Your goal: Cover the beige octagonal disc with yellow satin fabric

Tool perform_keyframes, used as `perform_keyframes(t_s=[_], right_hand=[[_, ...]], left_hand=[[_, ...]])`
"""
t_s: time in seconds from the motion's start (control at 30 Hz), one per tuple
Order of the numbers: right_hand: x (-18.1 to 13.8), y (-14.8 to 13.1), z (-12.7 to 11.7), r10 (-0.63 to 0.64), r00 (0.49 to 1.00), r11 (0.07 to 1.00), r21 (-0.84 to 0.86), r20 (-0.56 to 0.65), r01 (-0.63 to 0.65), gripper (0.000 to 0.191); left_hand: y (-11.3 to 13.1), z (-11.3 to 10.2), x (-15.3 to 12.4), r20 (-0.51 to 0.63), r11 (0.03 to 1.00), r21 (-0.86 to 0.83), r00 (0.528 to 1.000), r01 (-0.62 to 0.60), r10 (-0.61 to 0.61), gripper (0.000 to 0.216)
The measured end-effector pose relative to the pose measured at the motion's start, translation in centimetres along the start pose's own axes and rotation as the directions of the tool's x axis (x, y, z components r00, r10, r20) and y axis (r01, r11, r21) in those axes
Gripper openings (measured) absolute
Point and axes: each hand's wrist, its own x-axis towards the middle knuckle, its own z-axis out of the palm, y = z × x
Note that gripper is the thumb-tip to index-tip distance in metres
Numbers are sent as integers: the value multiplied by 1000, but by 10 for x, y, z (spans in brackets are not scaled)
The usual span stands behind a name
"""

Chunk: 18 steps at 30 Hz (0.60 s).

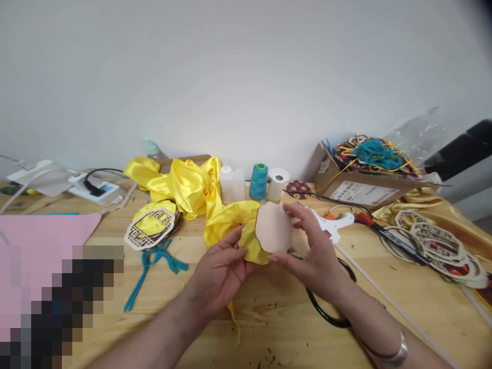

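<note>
My left hand [226,269] is closed on a piece of yellow satin fabric [253,241], thumb on top and fingers beneath. My right hand [313,251] grips a thin, pale wooden plate with a scalloped outline [273,229], thumb at its lower edge and fingers at its upper right. The plate lies against the fabric, partly covering it, above the table. Behind my left hand, more yellow satin [192,187] is heaped. Left of it lies a stack of cut-out wooden lattice frames [149,228] with yellow cloth. Teal cords [156,261] trail from beneath that stack.
At the back stand white bottles [226,184], a teal thread spool [259,182] and a white roll [278,182]. A white glue gun [334,225] lies right of my hands. A cardboard box [357,189] holds cords. More wooden frames [442,246] lie far right, a power strip [98,189] left.
</note>
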Motion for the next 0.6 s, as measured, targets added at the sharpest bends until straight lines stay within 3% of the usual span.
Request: perform_keyframes(t_s=[0.2,0.6], right_hand=[[-8,-6,13,-33,998,998,-45,62,36,79],[-9,1,14,-30,993,988,-148,112,47,82]], left_hand=[[-1,0,-1,41,999,16,999,-28,28,47],[-1,0,-3,142,1000,5,990,-18,17,60]])
